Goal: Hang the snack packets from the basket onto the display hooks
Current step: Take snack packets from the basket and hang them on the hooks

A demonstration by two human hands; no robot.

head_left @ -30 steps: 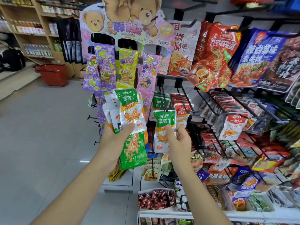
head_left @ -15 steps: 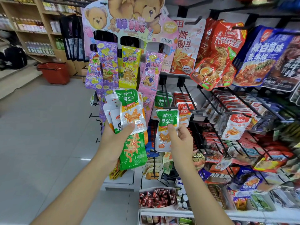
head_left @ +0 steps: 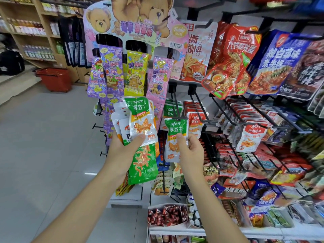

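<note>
Still pinching green packet (head_left: 176, 130) in right hand (head_left: 191, 151), top edge at front end of hook (head_left: 178, 118); barely moved, probably unthreaded. Gripping spare packets (head_left: 142, 120) in left hand (head_left: 122, 151).

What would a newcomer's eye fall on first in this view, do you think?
Probably the two hands at centre: the right hand pinches a green snack packet by a black hook, while the left hand grips a fan of more packets. Above them stands a pastel teddy-bear display card hung with candy strips.
</note>
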